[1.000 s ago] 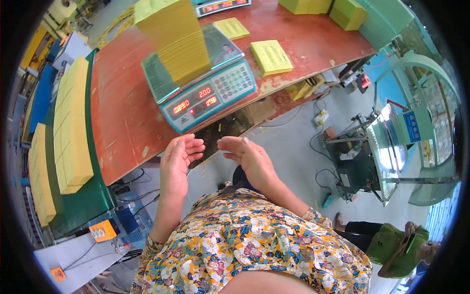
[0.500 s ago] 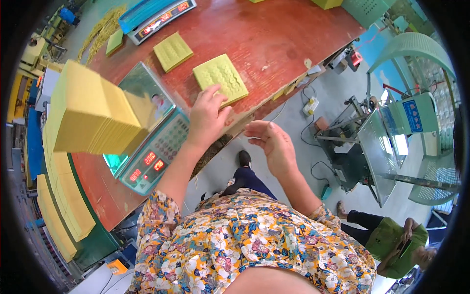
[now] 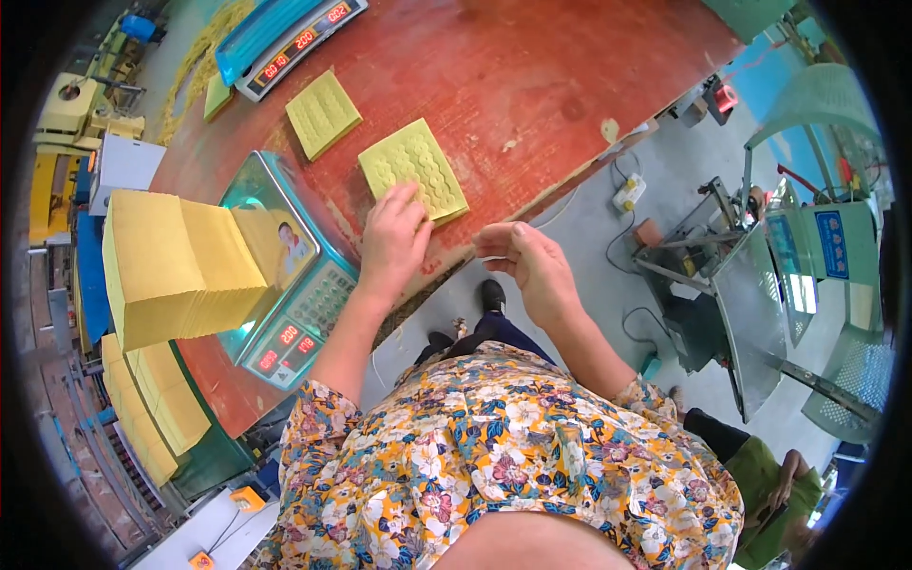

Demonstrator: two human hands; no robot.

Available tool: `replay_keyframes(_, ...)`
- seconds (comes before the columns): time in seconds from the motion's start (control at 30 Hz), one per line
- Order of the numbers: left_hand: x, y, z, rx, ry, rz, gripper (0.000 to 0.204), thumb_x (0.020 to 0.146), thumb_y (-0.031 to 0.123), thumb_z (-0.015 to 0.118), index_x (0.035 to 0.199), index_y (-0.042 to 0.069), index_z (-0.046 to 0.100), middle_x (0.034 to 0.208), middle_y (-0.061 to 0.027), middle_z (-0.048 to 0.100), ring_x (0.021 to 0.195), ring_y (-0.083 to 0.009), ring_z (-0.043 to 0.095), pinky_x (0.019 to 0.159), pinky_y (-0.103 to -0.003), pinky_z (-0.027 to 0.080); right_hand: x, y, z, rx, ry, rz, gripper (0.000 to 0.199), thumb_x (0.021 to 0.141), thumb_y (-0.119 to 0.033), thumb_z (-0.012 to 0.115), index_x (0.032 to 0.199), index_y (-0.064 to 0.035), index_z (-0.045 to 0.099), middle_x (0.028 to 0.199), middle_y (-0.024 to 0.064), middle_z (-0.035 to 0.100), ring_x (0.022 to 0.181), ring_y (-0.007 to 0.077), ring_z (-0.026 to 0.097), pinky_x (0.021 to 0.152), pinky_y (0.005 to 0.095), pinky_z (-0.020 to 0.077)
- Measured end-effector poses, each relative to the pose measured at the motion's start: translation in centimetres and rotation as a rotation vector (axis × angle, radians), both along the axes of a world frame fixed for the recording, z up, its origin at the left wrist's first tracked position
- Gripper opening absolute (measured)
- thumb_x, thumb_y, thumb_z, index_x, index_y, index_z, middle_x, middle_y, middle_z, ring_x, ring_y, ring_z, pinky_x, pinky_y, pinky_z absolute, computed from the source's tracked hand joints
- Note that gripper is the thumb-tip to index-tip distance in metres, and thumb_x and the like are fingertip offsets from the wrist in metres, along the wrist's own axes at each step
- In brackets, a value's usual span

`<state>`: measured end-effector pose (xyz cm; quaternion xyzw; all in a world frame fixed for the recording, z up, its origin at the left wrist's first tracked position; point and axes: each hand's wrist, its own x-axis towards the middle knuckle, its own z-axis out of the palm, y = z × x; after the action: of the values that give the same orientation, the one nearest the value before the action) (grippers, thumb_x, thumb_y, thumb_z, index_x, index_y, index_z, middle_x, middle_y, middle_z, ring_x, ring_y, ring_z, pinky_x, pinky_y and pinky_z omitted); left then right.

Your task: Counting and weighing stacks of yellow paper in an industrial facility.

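My left hand (image 3: pixel 394 237) rests its stretched fingertips on the near edge of a yellow stack (image 3: pixel 404 161) of square sheets with wavy rows of cut or pressed patterns. My right hand (image 3: pixel 532 266) hovers off the table edge, right of that stack, fingers loosely extended and nothing visible in it. A second, similar patterned stack (image 3: pixel 323 114) lies beyond and to the left. Left of my left forearm stands a digital scale (image 3: pixel 318 309) with a lit red display. A tall block of plain yellow sheets (image 3: pixel 180 266) rises over its pan.
The worn red table (image 3: pixel 532 104) has its edge running diagonally up to the right. A blue-trayed scale (image 3: pixel 294 47) stands at the far left. On the floor to the right are a power strip (image 3: pixel 629 193) and a metal-framed machine (image 3: pixel 712 285). A person in green (image 3: pixel 779 503) sits lower right.
My view has turned slightly, so the table and scale sit differently in the picture. Both hands hold nearly the same pose, the left still touching the near patterned stack.
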<state>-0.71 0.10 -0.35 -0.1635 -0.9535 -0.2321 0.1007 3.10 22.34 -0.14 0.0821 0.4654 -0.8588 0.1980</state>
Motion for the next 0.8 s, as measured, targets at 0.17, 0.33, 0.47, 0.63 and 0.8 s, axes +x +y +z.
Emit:
replay_keyframes(0.17,0.7,0.3,0.9,0.04,0.059,0.03,0.01,0.08,0.005,0.068,0.086,0.0,0.061,0.125,-0.0157,0.061,0.122,-0.0372,0.054,0.103,-0.047,0.044,-1.1,0.6,-0.8,0.044,0.021,0.037,0.037,0.103,-0.028,0.044,0.114,0.0007,0.064,0.11,0.012,0.068,0.1,0.0219,0.065,0.086,0.0362,0.05)
replay_keyframes(0.33,4.2,2.2,3.0,0.004,0.196,-0.068,0.012,0.078,0.004,0.07,0.087,-0.001,0.063,0.124,-0.0146,0.062,0.124,-0.0385,0.052,0.106,-0.048,0.041,-2.6,0.5,-1.4,0.172,-0.084,0.073,0.032,0.1,-0.024,0.053,0.116,0.0017,0.062,0.1,0.0093,0.068,0.078,0.0162,0.066,0.064,0.0289,0.0525)
replay_keyframes(0.47,7.2,2.8,3.0,-0.017,0.134,-0.164,0.02,0.077,0.003,0.071,0.096,0.0,0.064,0.128,-0.0164,0.059,0.123,-0.0406,0.051,0.107,-0.049,0.038,-2.7,-1.6,-1.3,0.463,0.019,0.215,0.022,0.09,-0.012,0.061,0.106,0.0023,0.065,0.083,0.0042,0.065,0.074,0.0084,0.06,0.06,0.027,0.0497)
replay_keyframes(0.63,10.1,-0.6,2.5,1.05,-0.222,0.378,0.031,0.09,0.01,0.069,0.118,0.0,0.061,0.136,-0.0114,0.051,0.122,-0.0214,0.053,0.102,-0.037,0.045,0.0,-3.8,4.2,0.589,0.374,0.125,0.017,0.089,-0.006,0.06,0.104,0.0026,0.063,0.081,-0.0001,0.06,0.075,0.0063,0.052,0.065,0.0245,0.0437)
replay_keyframes(0.8,12.6,-6.1,10.2,1.362,-0.434,0.305,0.017,0.099,0.015,0.06,0.107,0.001,0.064,0.085,0.0007,0.065,0.074,-0.0065,0.062,0.071,-0.025,0.055,2.9,-7.4,11.4,0.424,0.489,0.129,0.019,0.089,0.0,0.059,0.108,0.0035,0.062,0.086,-0.0005,0.061,0.076,0.0056,0.053,0.067,0.0221,0.0443)
